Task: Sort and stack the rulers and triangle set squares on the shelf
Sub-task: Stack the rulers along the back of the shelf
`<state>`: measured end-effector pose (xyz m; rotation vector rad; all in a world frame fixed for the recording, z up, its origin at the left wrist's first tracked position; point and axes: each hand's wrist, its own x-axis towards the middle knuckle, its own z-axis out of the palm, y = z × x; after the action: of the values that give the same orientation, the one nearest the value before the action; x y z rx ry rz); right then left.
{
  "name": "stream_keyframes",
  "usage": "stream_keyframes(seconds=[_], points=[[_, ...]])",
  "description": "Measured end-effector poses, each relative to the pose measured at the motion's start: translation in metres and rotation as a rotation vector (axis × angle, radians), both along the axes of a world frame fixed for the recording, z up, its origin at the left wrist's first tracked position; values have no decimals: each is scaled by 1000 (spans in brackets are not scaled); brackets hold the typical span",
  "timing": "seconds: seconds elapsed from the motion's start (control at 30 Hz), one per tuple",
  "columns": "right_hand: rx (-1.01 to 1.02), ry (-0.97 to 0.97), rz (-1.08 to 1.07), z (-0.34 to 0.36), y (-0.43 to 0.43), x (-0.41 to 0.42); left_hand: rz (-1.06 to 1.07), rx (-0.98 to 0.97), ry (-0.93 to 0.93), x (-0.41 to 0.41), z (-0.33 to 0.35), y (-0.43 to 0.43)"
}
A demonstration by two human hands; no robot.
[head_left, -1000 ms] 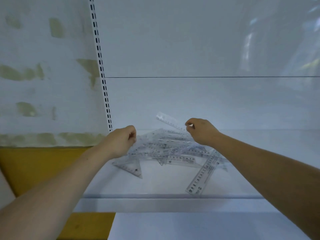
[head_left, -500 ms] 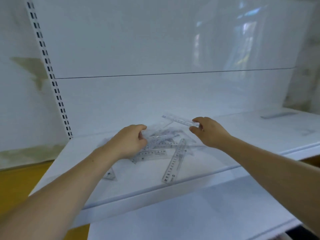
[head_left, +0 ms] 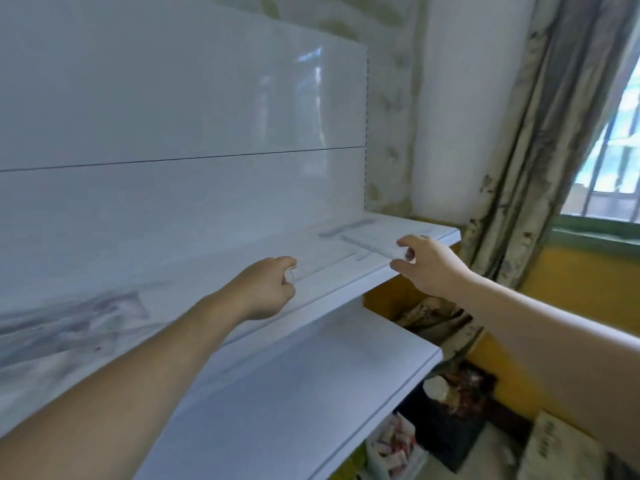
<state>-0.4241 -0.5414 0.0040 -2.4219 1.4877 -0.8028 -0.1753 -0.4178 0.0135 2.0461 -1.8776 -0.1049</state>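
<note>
The clear ruler (head_left: 369, 244) is at the right end of the shelf (head_left: 242, 252), just above its surface and near the front edge. Your right hand (head_left: 427, 265) pinches the ruler's near right end, thumb below and fingertips curled over the top, with the wrist level and the forearm coming in from the lower right. The ruler's long axis runs from that pinch away to the far left, angled towards the back panel (head_left: 173, 98), and its flat face is turned up. Whether its far end touches the shelf cannot be told through the blur.

Just beyond it, a thin grey strip (head_left: 346, 227) lies flat on the shelf on nearly the same line, close to the back.

Your left hand (head_left: 263, 289) is over the middle of the shelf's front edge, well apart from the right hand. It is knuckles up with the fingers curled in. Something clear glints at the fingertips, but you cannot tell whether the hand holds anything.

Far to the left, the pile (head_left: 69, 323) of clear rulers and set squares shows only as a grey smear on the shelf.

A lower shelf (head_left: 311, 375) juts out nearer to you. A curtain (head_left: 540, 133) hangs at the right beside a window (head_left: 616, 150).
</note>
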Motion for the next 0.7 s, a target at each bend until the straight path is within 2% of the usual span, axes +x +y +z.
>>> stream_keyframes(seconds=[0.17, 0.3, 0.5, 0.7], points=[[-7, 12, -101, -8, -42, -84, -41, -9, 54, -69, -2, -68], [4, -48, -139, -13, -75, -115, -119, -21, 73, -103, -1, -111], [43, -147, -235, -29, -143, -117, -137, -36, 34, -113, -11, -184], [30, -85, -219, -29, -237, -86, -102, -36, 60, -79, -15, -268]])
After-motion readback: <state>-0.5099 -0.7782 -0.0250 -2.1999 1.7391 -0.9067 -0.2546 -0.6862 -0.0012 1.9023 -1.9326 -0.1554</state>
